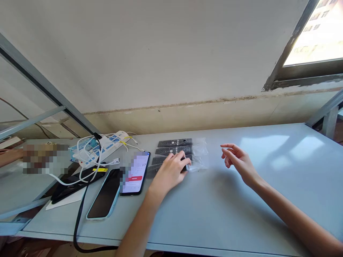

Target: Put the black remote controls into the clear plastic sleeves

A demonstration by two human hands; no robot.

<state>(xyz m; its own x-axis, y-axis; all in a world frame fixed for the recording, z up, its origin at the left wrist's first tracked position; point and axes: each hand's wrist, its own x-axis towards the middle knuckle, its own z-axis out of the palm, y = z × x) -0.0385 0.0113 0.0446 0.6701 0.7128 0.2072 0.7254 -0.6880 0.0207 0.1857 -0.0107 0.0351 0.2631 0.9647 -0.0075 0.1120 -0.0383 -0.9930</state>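
Observation:
Several black remote controls in clear plastic bags lie in a stack of rows on the grey table. The farthest remote [174, 142] and the one below it [177, 150] show their small buttons. My left hand [173, 168] rests over the nearer remotes, its fingers curled down on a dark bagged item at their right end. The loose plastic ends [199, 153] spread to the right of the remotes. My right hand [236, 160] is raised above the table to the right, fingers apart and holding nothing.
Left of the remotes lie a lit phone [136, 173], a dark phone in a light blue case [104, 196], a black pouch [77, 180] and a white power strip [111, 144] with tangled cables. A metal frame [50, 85] stands left; another person's arm [10, 157] shows beyond.

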